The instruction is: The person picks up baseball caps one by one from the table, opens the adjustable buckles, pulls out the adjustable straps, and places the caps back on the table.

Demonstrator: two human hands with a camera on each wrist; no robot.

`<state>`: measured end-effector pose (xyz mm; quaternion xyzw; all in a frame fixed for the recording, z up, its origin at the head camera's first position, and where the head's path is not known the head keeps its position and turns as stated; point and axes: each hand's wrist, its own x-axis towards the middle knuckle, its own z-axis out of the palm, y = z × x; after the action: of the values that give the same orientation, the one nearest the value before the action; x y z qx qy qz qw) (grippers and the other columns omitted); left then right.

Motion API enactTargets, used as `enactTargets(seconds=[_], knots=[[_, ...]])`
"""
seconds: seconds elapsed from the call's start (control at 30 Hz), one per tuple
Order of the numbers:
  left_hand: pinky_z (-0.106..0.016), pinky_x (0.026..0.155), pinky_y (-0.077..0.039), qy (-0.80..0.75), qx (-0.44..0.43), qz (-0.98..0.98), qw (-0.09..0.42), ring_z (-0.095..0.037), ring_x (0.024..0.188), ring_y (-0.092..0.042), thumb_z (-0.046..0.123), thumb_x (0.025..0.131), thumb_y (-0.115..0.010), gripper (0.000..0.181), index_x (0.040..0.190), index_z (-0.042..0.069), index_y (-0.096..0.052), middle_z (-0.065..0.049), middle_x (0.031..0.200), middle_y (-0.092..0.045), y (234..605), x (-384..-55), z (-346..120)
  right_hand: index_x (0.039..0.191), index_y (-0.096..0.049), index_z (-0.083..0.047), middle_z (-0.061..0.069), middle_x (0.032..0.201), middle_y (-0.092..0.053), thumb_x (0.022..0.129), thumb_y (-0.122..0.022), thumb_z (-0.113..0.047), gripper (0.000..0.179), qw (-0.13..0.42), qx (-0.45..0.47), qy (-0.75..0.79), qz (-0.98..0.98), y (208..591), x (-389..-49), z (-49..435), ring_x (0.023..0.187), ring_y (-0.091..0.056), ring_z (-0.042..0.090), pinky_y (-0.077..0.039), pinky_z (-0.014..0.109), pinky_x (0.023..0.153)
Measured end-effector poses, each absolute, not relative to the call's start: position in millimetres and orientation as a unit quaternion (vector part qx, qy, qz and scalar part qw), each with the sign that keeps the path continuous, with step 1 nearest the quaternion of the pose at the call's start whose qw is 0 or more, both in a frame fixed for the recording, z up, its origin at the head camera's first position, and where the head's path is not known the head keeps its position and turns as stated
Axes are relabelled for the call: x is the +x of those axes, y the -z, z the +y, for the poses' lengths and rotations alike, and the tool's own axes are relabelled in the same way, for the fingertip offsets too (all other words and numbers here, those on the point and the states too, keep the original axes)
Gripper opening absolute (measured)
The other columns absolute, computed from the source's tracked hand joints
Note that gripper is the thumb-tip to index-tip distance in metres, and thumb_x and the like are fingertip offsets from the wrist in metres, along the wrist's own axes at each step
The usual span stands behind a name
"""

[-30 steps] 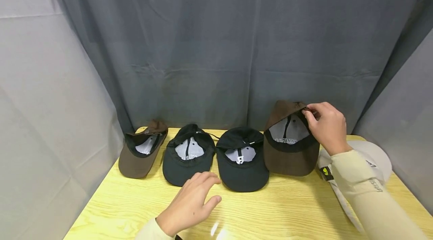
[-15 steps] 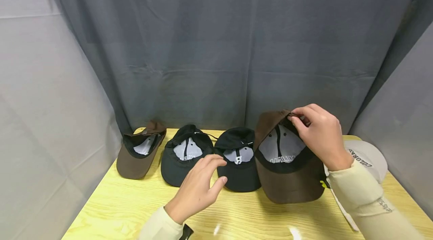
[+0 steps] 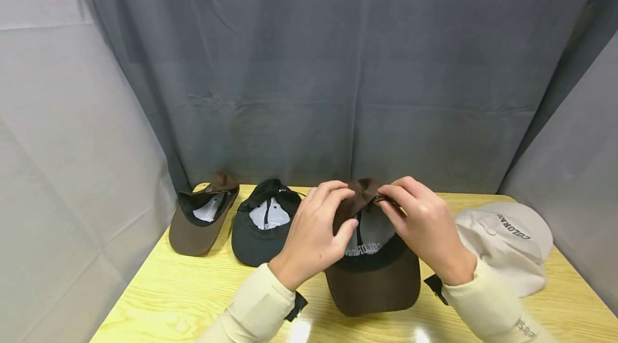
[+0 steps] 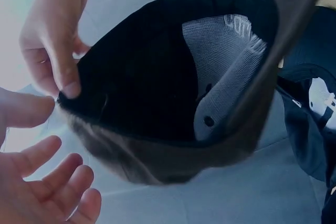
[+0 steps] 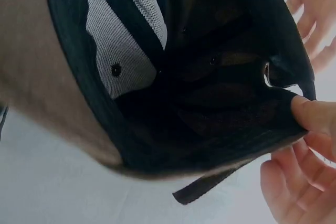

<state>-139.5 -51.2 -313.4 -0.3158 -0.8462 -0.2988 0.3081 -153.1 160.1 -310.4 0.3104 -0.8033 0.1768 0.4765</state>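
Cap [image 3: 374,289], brown, hangs over the bench [image 3: 169,300]; our right grip [image 3: 425,222] pinches its back. Our left grip [image 3: 316,225] is spread beside it, contact unclear. We should steady the pinch before closing the left.

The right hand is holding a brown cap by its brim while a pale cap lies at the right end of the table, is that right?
Not by the brim: in the head view, the right hand pinches the brown cap at its back. The pale cap is as you say.
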Motion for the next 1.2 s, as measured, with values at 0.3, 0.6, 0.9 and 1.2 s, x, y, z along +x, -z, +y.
enactTargets(seconds=[0.3, 0.6, 0.9, 1.2], knots=[[-0.027, 0.082, -0.052, 0.313, -0.333, -0.846, 0.275, -0.014, 0.091, -0.062, 0.014, 0.086, -0.074, 0.028, 0.113, 0.011, -0.067, 0.0, 0.105, -0.068, 317.0, -144.4, -43.3, 0.088, -0.065, -0.004, 0.003, 0.082, -0.062, 0.103, -0.046, -0.039, 0.043, 0.468, 0.333, -0.206, -0.792, 323.6, -148.3, 149.8, 0.067, -0.058, 0.013, -0.05, 0.027, 0.062], [-0.017, 0.071, -0.05, 0.35, -0.325, -0.831, 0.287, -0.008, 0.077, -0.06, 0.01, 0.084, -0.071, 0.014, 0.098, 0.012, -0.07, 0.002, 0.091, -0.067, 320.9, -141.3, -39.1, 0.08, -0.064, -0.006, 0.003, 0.082, -0.064, 0.102, -0.053, -0.036, 0.039, 0.502, 0.34, -0.234, -0.76, 336.2, -147.8, 148.9, 0.07, -0.061, 0.013, -0.049, 0.026, 0.063], [-0.017, 0.065, -0.045, 0.347, -0.309, -0.85, 0.25, -0.008, 0.071, -0.057, 0.014, 0.083, -0.073, 0.01, 0.093, 0.012, -0.071, 0.002, 0.081, -0.062, 322.4, -138.4, -36.3, 0.079, -0.066, -0.005, 0.007, 0.088, -0.066, 0.1, -0.057, -0.033, 0.036, 0.525, 0.36, -0.236, -0.734, 342.0, -147.6, 146.5, 0.077, -0.065, 0.019, -0.05, 0.029, 0.07], [-0.016, 0.067, -0.048, 0.403, -0.308, -0.818, 0.269, -0.007, 0.072, -0.059, 0.008, 0.085, -0.073, 0.011, 0.096, 0.011, -0.073, 0.002, 0.084, -0.065, 330.4, -136.6, -38.4, 0.087, -0.075, -0.004, 0.007, 0.085, -0.066, 0.081, -0.071, -0.011, 0.011, 0.509, 0.297, -0.234, -0.773, 355.5, -146.4, 150.8, 0.078, -0.06, 0.026, -0.045, 0.036, 0.069]])
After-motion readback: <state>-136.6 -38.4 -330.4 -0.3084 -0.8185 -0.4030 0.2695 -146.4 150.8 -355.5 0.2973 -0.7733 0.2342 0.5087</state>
